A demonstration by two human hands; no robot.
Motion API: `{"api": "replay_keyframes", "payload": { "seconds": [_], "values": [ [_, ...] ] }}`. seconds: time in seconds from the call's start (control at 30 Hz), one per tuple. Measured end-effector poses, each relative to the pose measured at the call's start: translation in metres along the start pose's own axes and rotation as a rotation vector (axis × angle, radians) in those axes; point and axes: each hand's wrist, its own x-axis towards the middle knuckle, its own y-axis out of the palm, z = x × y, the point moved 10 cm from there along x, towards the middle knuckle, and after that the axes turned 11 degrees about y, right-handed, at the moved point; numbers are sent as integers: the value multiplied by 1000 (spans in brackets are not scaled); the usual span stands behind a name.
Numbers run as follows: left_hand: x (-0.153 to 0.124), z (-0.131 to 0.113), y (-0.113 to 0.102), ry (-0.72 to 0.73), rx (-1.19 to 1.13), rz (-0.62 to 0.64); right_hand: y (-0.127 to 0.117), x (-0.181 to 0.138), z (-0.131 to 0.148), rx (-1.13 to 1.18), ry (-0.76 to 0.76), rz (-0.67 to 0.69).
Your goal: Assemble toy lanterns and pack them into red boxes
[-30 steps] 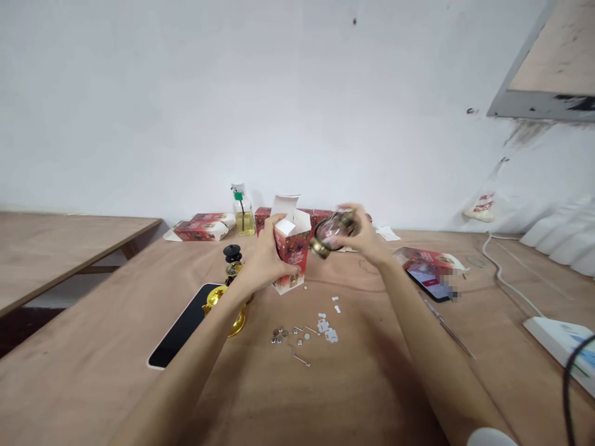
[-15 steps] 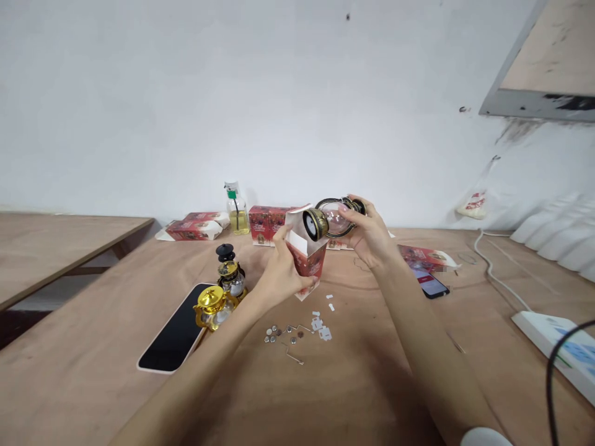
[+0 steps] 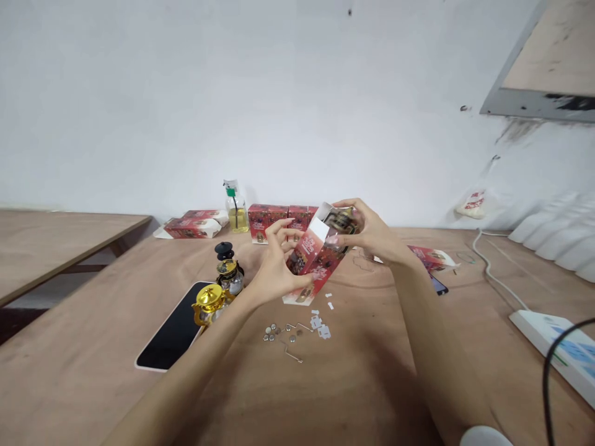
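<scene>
My left hand [image 3: 277, 269] is closed round a red printed cardboard box [image 3: 313, 257], which I hold tilted above the table. Its white top flap stands up at the open end. A small black-and-gold lantern [image 3: 343, 220] is partly inside that opening and smeared by motion. My right hand [image 3: 369, 232] grips the lantern's outer end, fingers curled round it. Left of my left forearm stand a gold lantern [image 3: 211, 300], a bronze-coloured lantern [image 3: 230, 275] and a black-topped lantern [image 3: 224, 250].
Several red boxes [image 3: 268, 217] stand along the wall beside a pump bottle [image 3: 237, 210]. Flattened cartons [image 3: 193, 226] lie at back left. Button cells [image 3: 269, 334], bent wires [image 3: 292, 354] and white pieces [image 3: 320, 325] lie in front. A phone [image 3: 174, 328] and power strip [image 3: 558, 350] flank them.
The lantern has gone from outside the box's mouth to partly inside it. The box has tilted to the right, and my left fingers have shifted lower along its side.
</scene>
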Motion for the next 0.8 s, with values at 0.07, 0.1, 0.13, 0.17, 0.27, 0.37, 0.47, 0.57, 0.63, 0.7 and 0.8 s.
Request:
{"api": "replay_keyframes", "payload": {
  "seconds": [0.07,0.1,0.13,0.17,0.27,0.37,0.47,0.57,0.63,0.7,0.8],
  "values": [
    [1,-2,2,-3,-23,26,10,0,-1,21,-6,121],
    [2,-3,3,-5,-13,41,12,0,0,25,-20,137],
    [2,-3,4,-10,0,61,13,0,1,13,-37,129],
    [2,-3,5,-18,14,85,14,0,2,-12,-54,102],
    [0,3,10,-74,69,195,22,-1,10,-119,-108,9],
    [-2,11,7,-123,104,210,31,-6,22,-217,-209,-64],
    [-3,17,0,-146,78,151,37,-8,28,-288,-284,-102],
    [-3,19,1,-177,-2,135,36,-7,28,-319,-295,-117],
    [-2,17,2,-183,-41,123,36,-6,27,-308,-287,-91],
    [0,12,3,-172,-44,110,40,-6,25,-276,-266,-15],
    [3,5,2,-137,-36,83,47,-8,26,-252,-259,74]
  ]
}}
